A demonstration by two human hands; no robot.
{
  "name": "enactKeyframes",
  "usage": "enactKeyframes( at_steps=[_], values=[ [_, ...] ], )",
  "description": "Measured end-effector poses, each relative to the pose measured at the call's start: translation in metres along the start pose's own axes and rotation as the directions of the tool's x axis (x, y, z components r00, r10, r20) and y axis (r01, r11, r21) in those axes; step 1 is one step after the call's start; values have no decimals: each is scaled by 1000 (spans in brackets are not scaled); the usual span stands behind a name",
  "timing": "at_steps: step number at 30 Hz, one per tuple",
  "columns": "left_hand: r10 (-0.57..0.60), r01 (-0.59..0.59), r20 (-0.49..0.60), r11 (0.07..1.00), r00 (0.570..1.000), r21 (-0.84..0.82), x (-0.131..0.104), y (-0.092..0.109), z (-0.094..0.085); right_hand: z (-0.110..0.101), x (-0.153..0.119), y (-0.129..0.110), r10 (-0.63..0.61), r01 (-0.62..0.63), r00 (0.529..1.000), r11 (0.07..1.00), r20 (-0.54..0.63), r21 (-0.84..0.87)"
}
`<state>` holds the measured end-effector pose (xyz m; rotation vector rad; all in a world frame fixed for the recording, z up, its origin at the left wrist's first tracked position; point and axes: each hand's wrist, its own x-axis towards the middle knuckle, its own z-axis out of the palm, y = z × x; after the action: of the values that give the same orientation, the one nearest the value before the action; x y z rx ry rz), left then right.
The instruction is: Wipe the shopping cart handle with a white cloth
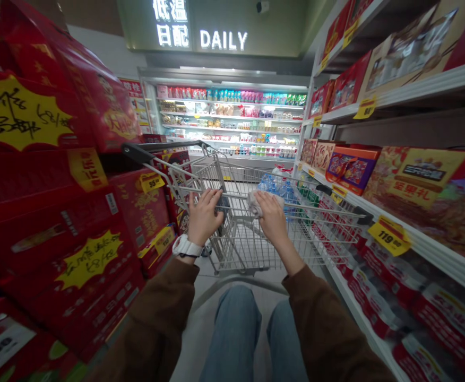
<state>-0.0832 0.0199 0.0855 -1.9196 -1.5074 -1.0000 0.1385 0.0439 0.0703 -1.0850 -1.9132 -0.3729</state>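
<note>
Crumpled off-white cloth (255, 205), mid-frame: likely soft, light; grip bunched. Right hand (271, 212): fingers holding it; left hand (204, 215): fingers parted, at grey wire-metal cart (234, 196).

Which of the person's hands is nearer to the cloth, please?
The right. The right hand lies over the cloth, touching it; the left hand is at the cart, off to the cloth's left and apart from it.

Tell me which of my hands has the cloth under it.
Your right hand: it lies over the crumpled whitish cloth on the metal rail. Your left hand, with the white watch, shows no cloth.
</note>
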Motion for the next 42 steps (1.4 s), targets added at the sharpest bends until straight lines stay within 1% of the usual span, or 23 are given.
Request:
enactKeyframes(
  at_steps=[5, 7, 8, 11, 14, 17, 20, 23, 25, 31, 34, 36, 38, 42],
  values=[
    [11, -8, -41, 997, 999, 74, -15, -24, -11, -13, -10, 29, 37, -37, 999, 999, -23, 1],
    [-11, 16, -46, 994, 999, 110, -18, -34, -14, -13, -11, 32, 60, -61, 997, 998, -45, -8],
    [-25, 30, -44, 992, 999, 126, -19, -37, -15, -11, -11, 30, 67, -68, 996, 998, -53, -10],
    [-40, 43, -23, 985, 999, 164, -16, -43, -14, -3, -7, 14, 68, -69, 996, 998, -56, -8],
    [-40, 40, -2, 985, 999, 169, -13, -44, -11, 4, -4, -3, 45, -45, 998, 999, -38, 3],
    [-48, 47, 1, 985, 999, 163, -12, -43, -9, 5, -4, -9, 49, -48, 998, 999, -36, 16],
    [-28, 27, 3, 987, 1000, 158, -12, -45, -9, 8, -4, -11, 74, -73, 996, 997, -47, 10],
    [-1, 1, -1, 988, 1000, 152, -12, -47, -9, 15, 0, -22, 55, -55, 997, 998, -46, 4],
    [5, -5, -1, 989, 1000, 148, -11, -47, -9, 22, 5, -37, 19, -19, 999, 1000, -26, 8],
    [-18, 19, -6, 992, 1000, 126, -11, -45, -10, 47, 29, -94, -107, 106, 993, 994, 46, 34],
    [-36, 34, 12, 993, 999, 116, -12, -45, -12, 55, 38, -110, -145, 143, 988, 989, 49, 43],
    [-39, 36, 20, 993, 999, 110, -12, -46, -14, 57, 40, -112, -162, 161, 986, 986, 36, 42],
    [-36, 33, 22, 993, 999, 109, -12, -46, -17, 56, 37, -108, -186, 185, 982, 982, 22, 33],
    [-41, 38, 28, 993, 999, 108, -11, -46, -21, 48, 25, -86, -214, 214, 977, 977, 25, 0]
  ],
)
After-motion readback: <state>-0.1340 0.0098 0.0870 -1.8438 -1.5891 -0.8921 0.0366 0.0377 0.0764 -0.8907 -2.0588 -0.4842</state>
